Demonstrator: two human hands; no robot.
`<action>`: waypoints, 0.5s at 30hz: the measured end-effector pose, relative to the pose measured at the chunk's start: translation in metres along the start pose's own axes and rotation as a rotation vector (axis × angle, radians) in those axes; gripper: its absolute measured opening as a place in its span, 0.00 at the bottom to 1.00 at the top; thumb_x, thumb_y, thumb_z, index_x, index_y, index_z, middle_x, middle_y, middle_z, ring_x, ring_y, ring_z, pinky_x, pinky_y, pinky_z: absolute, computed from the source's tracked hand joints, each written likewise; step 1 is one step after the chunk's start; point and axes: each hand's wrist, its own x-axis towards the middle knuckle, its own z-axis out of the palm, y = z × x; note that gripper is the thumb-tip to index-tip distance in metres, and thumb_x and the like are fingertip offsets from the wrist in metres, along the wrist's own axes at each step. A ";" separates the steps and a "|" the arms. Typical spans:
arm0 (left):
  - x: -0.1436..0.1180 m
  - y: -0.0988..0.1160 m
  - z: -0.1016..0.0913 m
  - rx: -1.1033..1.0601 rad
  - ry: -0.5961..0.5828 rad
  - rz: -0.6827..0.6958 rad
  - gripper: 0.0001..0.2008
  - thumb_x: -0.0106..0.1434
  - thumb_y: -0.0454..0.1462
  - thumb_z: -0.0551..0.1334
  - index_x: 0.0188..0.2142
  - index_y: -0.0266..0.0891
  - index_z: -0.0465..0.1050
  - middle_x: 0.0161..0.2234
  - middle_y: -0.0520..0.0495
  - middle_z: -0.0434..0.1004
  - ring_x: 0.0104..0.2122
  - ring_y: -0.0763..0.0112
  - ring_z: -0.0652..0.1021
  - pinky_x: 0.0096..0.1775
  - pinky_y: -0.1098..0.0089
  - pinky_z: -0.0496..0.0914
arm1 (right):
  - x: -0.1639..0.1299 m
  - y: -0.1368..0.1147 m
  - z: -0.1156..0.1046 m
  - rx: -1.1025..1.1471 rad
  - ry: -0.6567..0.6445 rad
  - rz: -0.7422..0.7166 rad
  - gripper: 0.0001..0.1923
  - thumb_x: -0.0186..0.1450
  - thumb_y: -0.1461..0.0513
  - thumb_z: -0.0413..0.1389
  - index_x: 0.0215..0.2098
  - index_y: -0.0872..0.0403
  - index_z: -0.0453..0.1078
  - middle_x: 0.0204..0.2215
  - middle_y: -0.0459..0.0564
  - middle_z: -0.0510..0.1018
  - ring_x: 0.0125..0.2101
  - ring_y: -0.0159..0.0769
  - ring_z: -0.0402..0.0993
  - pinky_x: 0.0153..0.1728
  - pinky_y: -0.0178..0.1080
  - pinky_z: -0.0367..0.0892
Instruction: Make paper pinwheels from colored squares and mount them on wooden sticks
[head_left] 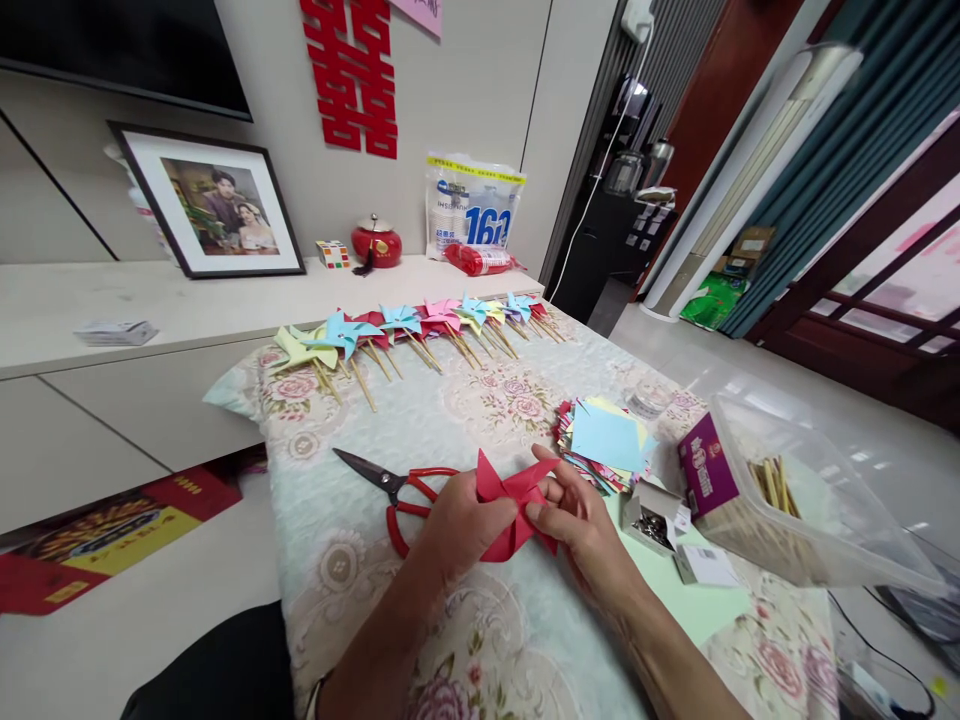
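A red paper pinwheel (pixel 498 479) is held between both of my hands above the flowered tablecloth, its points folded in toward the middle. My left hand (pixel 469 520) grips it from the left, thumb pressed near the centre. From the right, my right hand (pixel 574 515) pinches it with thumb and fingers. No stick shows on this pinwheel. Just left of my left hand lies a pair of scissors (pixel 397 485) with red handles, blades spread a little. Right of my right hand are a stack of coloured paper sheets (pixel 611 437) and a small open box of metal pins (pixel 651 522).
Finished pinwheels on sticks (pixel 401 318) lie in a row along the table's far edge. A clear plastic bin (pixel 840 540) with wooden sticks stands at the right, beside a small white box (pixel 706 566). Behind, a cabinet top (pixel 330 295) holds a framed photo (pixel 277 215) and a red jar (pixel 377 245).
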 end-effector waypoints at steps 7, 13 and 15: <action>-0.002 -0.001 0.005 0.070 0.026 0.025 0.03 0.47 0.35 0.63 0.20 0.38 0.73 0.17 0.53 0.69 0.24 0.67 0.72 0.25 0.71 0.64 | 0.003 0.005 0.000 -0.020 0.027 -0.021 0.47 0.48 0.68 0.64 0.65 0.57 0.55 0.23 0.36 0.69 0.22 0.26 0.59 0.26 0.32 0.52; -0.003 0.002 0.008 0.078 0.017 0.003 0.02 0.46 0.34 0.63 0.20 0.37 0.73 0.15 0.53 0.67 0.24 0.66 0.72 0.26 0.71 0.65 | 0.003 0.006 -0.001 -0.062 0.037 -0.029 0.48 0.47 0.68 0.62 0.66 0.58 0.54 0.19 0.33 0.64 0.19 0.25 0.55 0.23 0.31 0.47; -0.003 0.002 0.008 0.058 0.013 -0.007 0.02 0.46 0.34 0.63 0.20 0.37 0.73 0.16 0.53 0.68 0.23 0.67 0.72 0.26 0.71 0.64 | 0.004 0.006 -0.001 -0.074 0.042 -0.030 0.48 0.48 0.67 0.62 0.66 0.58 0.54 0.18 0.33 0.64 0.19 0.25 0.56 0.23 0.31 0.47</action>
